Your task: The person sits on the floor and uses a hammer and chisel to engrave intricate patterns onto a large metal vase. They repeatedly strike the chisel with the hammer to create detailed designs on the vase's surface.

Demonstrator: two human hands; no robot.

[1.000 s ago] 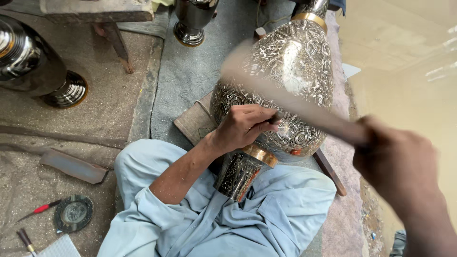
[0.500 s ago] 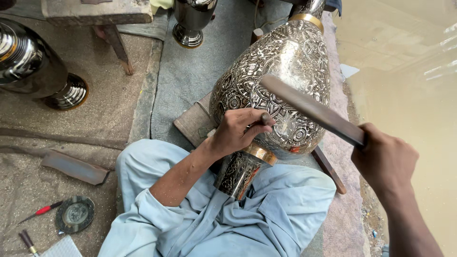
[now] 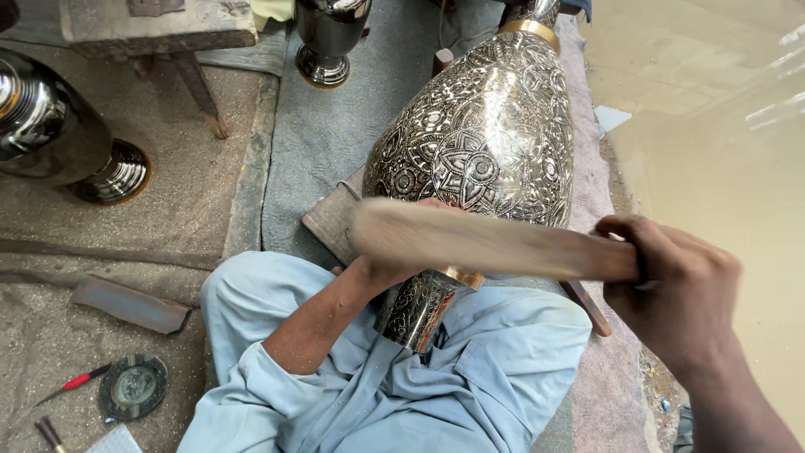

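Observation:
A large engraved metal vase lies tilted across my lap, its foot between my knees. My left hand rests against the lower body of the vase; in the earlier frames its fingers pinch a small tool against the metal, but now most of the hand is hidden behind the stick. My right hand grips one end of a flat wooden stick, blurred with motion, which crosses in front of the vase just above my left hand.
A dark polished vase lies at the left and another vase base stands at the top. A wooden bench leg, a flat metal bar, a round disc and a red-handled tool lie on the floor cloth.
The wooden stick has swung down and leftward, from angled high across the vase to nearly level over my left hand. My right hand dropped with it.

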